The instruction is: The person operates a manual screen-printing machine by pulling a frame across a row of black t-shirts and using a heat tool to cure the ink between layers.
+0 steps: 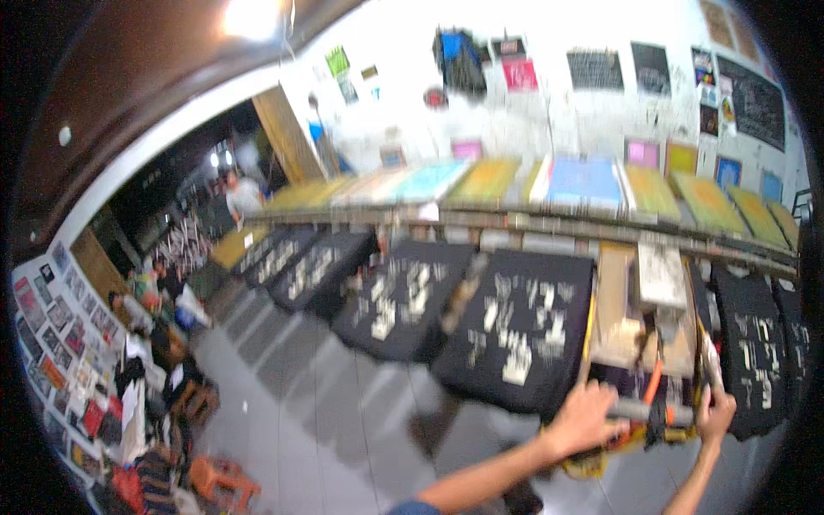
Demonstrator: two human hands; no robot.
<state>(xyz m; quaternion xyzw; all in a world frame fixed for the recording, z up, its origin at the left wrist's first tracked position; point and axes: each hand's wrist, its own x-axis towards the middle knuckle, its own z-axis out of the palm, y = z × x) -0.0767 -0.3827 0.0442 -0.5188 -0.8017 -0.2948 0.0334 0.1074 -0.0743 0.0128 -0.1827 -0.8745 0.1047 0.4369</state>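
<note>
My left hand (588, 416) is closed on the near end of a grey metal bar (637, 410) of a wheeled or railed apparatus with yellow edges; blur hides exact contact. My right hand (714, 414) grips a pale upright handle (710, 356) at its right side. Between and above them are a light wooden board (615, 300), a white box-like unit (661, 279) and a thin orange piece (654, 386). Black T-shirts with white prints lie on platens to the left (515, 318) and right (747, 343) of this apparatus.
A long rack (481, 219) holds yellowish and blue screens (581, 180) behind the platens. Another person (243, 197) stands at its far left end. An orange plastic stool (225, 485) and piled clutter (154, 403) are at lower left on the grey tiled floor (309, 438).
</note>
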